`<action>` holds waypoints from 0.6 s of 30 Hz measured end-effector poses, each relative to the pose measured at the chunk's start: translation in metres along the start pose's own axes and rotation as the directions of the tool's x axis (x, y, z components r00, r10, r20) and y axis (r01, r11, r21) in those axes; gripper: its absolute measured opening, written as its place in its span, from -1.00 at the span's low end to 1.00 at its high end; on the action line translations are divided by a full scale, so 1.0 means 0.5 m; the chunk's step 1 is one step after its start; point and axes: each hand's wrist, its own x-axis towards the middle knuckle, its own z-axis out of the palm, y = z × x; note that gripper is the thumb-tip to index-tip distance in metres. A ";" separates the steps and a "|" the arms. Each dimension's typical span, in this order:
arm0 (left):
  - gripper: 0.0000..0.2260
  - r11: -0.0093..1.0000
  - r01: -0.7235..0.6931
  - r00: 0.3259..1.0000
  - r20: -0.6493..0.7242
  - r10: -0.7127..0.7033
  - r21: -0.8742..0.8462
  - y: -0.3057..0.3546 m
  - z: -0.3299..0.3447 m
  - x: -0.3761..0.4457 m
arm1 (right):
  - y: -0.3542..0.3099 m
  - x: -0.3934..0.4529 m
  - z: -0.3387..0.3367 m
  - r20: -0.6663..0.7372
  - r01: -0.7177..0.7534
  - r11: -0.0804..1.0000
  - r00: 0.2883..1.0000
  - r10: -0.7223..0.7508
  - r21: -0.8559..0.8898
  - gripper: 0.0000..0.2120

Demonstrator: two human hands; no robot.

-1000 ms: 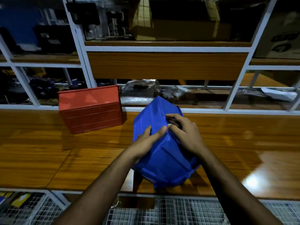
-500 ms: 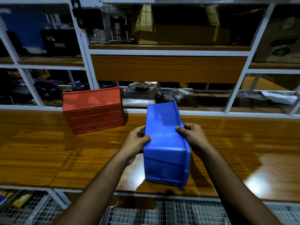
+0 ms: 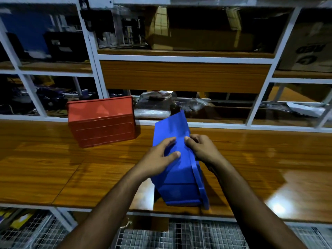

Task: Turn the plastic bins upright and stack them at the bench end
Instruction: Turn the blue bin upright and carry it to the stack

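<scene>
Writing: only blurred mirrored letters on a cardboard box, unreadable | Since 0.5 s ago you've tipped the blue bin leftward; left hand lies spread on its side, right hand curls over its rim | Red bin upside down behind-left | Glossy wooden bench, white shelving.
</scene>
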 end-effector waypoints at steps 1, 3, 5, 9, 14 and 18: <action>-0.41 1.000 0.020 1.000 0.001 -0.020 -0.007 0.004 -0.001 0.000 | -0.005 0.000 0.002 0.037 0.008 1.000 0.999 -0.008 0.018 -0.56; -0.37 0.998 0.066 0.997 -0.046 -0.067 -0.019 0.002 -0.014 -0.003 | -0.002 -0.001 -0.003 0.049 -0.004 0.999 0.999 0.002 0.049 -0.66; -0.27 0.992 0.122 0.987 -0.102 -0.124 -0.025 -0.004 -0.037 -0.006 | 0.018 0.001 -0.012 0.006 -0.015 1.000 1.000 0.015 -0.015 -0.69; -0.30 0.973 0.209 0.956 -0.190 -0.224 -0.097 -0.031 -0.080 -0.018 | 0.070 0.015 -0.019 -0.090 -0.139 0.978 0.988 0.127 -0.156 -0.71; -0.76 0.914 0.293 0.923 -0.167 -0.347 -0.281 -0.049 -0.108 -0.041 | 0.093 0.013 0.016 0.050 -0.331 0.943 0.942 0.333 -0.045 -0.63; -0.68 0.863 0.399 0.874 -0.157 -0.460 -0.310 -0.092 -0.124 -0.059 | 0.100 0.015 0.021 0.033 -0.323 0.946 0.946 0.323 -0.015 -0.63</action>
